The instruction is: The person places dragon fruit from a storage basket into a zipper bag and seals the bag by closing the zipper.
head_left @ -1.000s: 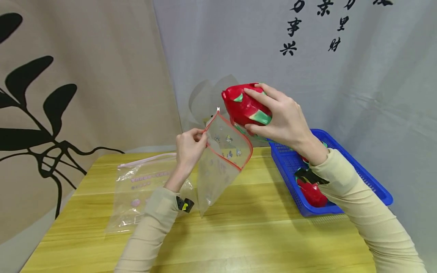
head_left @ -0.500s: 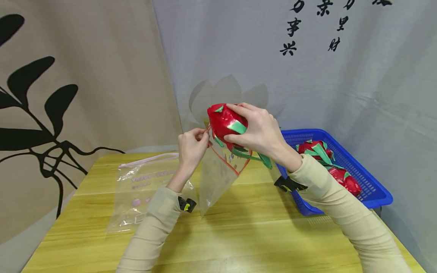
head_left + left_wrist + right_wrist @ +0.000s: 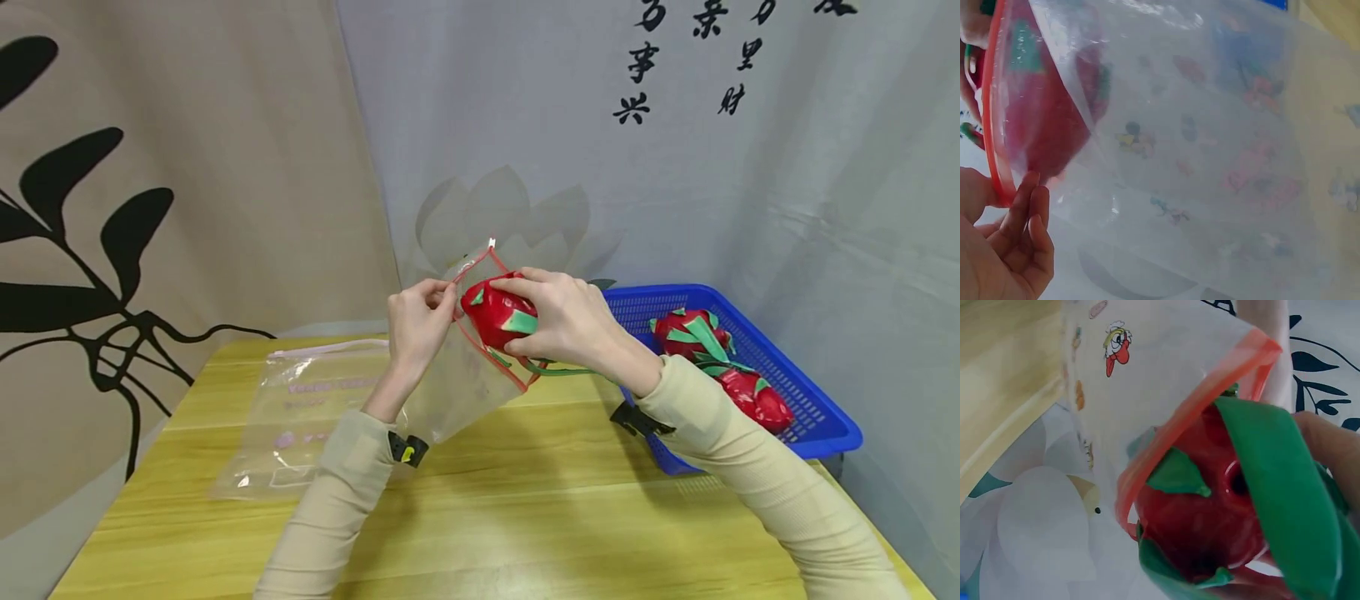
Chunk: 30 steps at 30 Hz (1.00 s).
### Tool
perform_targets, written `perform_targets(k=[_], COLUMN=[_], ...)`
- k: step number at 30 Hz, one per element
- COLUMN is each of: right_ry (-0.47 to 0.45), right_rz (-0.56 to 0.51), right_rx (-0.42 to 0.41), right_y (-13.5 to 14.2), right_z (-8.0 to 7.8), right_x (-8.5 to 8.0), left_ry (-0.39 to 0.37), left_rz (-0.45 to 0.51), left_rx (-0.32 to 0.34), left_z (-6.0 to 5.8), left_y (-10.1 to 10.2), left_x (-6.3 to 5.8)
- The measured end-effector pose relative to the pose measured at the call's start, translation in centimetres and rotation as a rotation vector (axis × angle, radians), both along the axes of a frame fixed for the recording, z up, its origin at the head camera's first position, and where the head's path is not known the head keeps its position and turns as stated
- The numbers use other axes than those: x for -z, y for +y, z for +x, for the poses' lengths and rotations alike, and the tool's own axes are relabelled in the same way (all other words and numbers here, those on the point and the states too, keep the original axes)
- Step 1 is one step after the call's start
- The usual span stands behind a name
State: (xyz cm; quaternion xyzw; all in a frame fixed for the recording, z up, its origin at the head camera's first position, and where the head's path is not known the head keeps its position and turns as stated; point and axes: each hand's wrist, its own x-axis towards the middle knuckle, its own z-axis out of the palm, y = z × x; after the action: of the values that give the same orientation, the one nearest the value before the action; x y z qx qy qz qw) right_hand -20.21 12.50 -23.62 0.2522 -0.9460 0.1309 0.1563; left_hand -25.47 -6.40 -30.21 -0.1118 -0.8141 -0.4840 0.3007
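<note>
My left hand (image 3: 418, 321) pinches the red-edged mouth of a translucent zip bag (image 3: 472, 392) between thumb and fingers. A shiny red toy dragon fruit (image 3: 491, 318) with green scales is in my right hand (image 3: 570, 321), fingers over its top and thumb below. Its tip is inside the bag mouth; the left wrist view shows the fruit (image 3: 1041, 119) through the film. In the right wrist view, the bag's red zip edge (image 3: 1191, 412) crosses the fruit (image 3: 1185, 519), and a broad green strap (image 3: 1279, 494) hangs from the fruit's near end.
A blue basket (image 3: 817, 408) at the right holds more red dragon fruits (image 3: 753, 400). A second clear zip bag (image 3: 262, 442) lies flat on the wooden table (image 3: 480, 533) at the left. Behind the table hangs a printed curtain (image 3: 495, 108).
My right hand has brought the dragon fruit left and down into the bag's mouth. The bag's lower end has swung slightly left and up. My left hand keeps its pinch.
</note>
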Motion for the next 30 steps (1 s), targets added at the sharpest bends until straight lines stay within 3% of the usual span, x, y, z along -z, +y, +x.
perform_targets(k=[5,10,14,18,24,30], right_ry=[0.059,0.206,0.351,0.426,0.459,0.419], right_rz=[0.077,0.165,0.232,0.300,0.405,0.502], right_rx=[-0.024,-0.085,-0.149,-0.192,-0.247,-0.325], right_y=[0.4,0.8,1.2,1.4,1.3,1.1], right_z=[-0.1,-0.2,-0.4,-0.3,-0.3,-0.5], right_x=[0.8,1.8,2.6,3.1,3.7,4.3], left_ry=[0.064,0.110,0.110,0.094,0.130,0.136], left_rz=[-0.063,-0.126,-0.142,-0.146,-0.112,-0.143], left_rx=[0.031,0.065,0.090,0.123,0.179,0.239], left_z=[-0.1,-0.2,-0.1,-0.1,0.1,0.6], left_y=[0.1,0.1,0.1,0.0,-0.5,-0.3], left_x=[0.2,0.2,0.1,0.1,-0.3,-0.6])
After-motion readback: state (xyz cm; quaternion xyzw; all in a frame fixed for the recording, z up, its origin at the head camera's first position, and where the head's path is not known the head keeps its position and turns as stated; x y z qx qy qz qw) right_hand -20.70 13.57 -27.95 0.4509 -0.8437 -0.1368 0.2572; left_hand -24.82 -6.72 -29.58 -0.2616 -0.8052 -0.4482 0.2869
